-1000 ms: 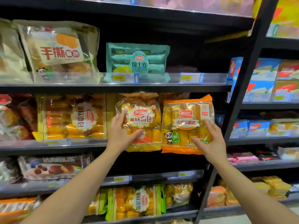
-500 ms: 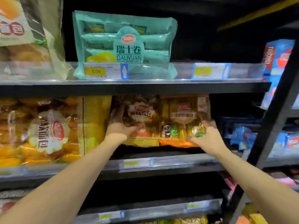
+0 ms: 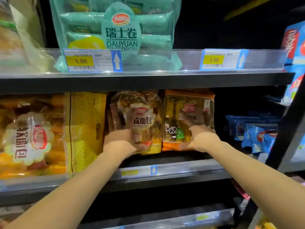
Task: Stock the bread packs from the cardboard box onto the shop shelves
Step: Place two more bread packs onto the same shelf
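Dark metal shelving unit w/ clear plastic front rails. Upper shelf [image 3: 148,80]: teal plastic Swiss-roll pack [image 3: 115,30] upright at centre-left, behind rail; two white-and-yellow price tags [image 3: 92,60] on rail, both reading 5.00; a pale translucent bag [image 3: 21,38], blurred, at far left. Middle shelf [image 3: 173,169]: large orange-yellow bread bag w/ white scalloped label [image 3: 33,138] at left; beside it a clear soft-bread pack w/ white label [image 3: 145,116], then an orange-edged bread pack w/ panda mark [image 3: 175,129], the two side by side, upright. Blue snack packets [image 3: 257,138] at right, on neighbouring bay. Lower shelf [image 3: 156,219]: contents not visible.
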A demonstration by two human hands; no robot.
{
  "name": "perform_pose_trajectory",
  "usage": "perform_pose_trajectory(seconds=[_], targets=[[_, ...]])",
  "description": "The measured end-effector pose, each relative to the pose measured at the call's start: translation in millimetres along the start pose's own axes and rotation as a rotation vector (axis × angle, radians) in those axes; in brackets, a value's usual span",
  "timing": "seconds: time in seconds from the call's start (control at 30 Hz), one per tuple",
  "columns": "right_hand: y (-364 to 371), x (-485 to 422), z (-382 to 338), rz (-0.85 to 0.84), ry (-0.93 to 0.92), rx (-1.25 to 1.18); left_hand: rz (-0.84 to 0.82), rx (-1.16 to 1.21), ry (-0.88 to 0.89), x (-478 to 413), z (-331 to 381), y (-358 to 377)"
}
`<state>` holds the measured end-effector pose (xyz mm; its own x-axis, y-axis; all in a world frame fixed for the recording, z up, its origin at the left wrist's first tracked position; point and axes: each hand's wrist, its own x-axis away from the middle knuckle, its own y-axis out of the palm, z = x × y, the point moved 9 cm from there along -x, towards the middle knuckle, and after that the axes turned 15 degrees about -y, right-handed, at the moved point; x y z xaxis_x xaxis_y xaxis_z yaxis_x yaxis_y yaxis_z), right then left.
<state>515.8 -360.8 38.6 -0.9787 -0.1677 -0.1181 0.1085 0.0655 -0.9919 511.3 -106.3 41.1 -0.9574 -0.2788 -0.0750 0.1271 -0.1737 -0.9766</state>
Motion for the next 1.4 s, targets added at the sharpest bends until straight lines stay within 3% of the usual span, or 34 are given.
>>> perform_pose_trajectory(seconds=[0.07,0.17,0.23,0.33,0.43,0.53,0.63,0.73,0.93,1.1,1.4], targets=[[2.7,-8.3,0.2,0.043,-0.002,0.037,-0.016,0.031,0.022,-15.4,6.4,2.5],[8.9,-22.3,1.3,0.137,-0.009,0.067,0.185,0.145,0.126,-39.0,17.4,-4.7],[6.1,-30.4,1.3,0.246,-0.047,0.052,0.229,0.187,0.146,-53.1,19.7,2.3],[8.0,-39.4,6.4,0.279,-0.066,0.078,0.258,0.206,0.151,-62.4,19.2,7.8],[8.9,-37.9,6.9,0.255,-0.042,0.130,0.274,0.141,0.125,-62.5,14.3,7.7],[7.4,-27.3,5.3,0.124,0.008,0.108,0.309,0.035,0.067,-58.4,9.8,6.4],[0.8,-6.6,-8.9,-0.062,0.041,0.123,0.121,0.020,-0.055,-52.0,-0.3,14.3],[-15.6,21.8,-23.4,-0.043,0.032,0.078,-0.130,-0.019,-0.080,-15.7,0.8,10.5],[-47.0,91.3,-51.1,0.077,0.002,-0.018,0.114,-0.005,0.123,78.8,-0.7,-62.6],[-73.4,162.3,-76.5,0.138,-0.029,-0.076,0.116,0.014,0.233,145.4,-28.4,-90.1],[-76.0,289.5,-130.1,0.229,-0.088,-0.083,0.220,0.006,0.268,273.3,-90.5,-94.9]])
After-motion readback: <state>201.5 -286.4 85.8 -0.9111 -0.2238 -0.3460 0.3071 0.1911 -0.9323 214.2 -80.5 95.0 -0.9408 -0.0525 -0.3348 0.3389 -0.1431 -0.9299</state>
